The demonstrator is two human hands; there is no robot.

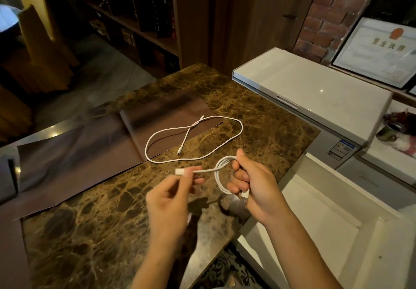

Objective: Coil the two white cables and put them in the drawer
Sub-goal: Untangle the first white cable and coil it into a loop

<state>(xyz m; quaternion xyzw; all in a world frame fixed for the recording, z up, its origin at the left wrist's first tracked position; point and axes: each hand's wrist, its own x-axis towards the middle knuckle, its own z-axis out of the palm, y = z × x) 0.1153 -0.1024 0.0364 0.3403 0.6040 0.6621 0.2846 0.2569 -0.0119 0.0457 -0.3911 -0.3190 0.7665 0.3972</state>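
Above the brown veined marble table (90, 232), one white cable (219, 177) is held nearly coiled, loops in the right hand's (254, 189) grip, loose end pinched by the left hand (171, 198), while the second white cable (193, 140) lies uncoiled beyond and the open white drawer (319, 228) waits unfilled

Dim, warm light; my hands cast shadows on the bench (94, 232); glare far left; wide-angle bending and blur at edges.

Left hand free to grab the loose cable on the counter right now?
Probably not yet. The left hand is pinching the free end of the coiled cable that the right hand holds. The path to the loose cable looks open once it lets go.
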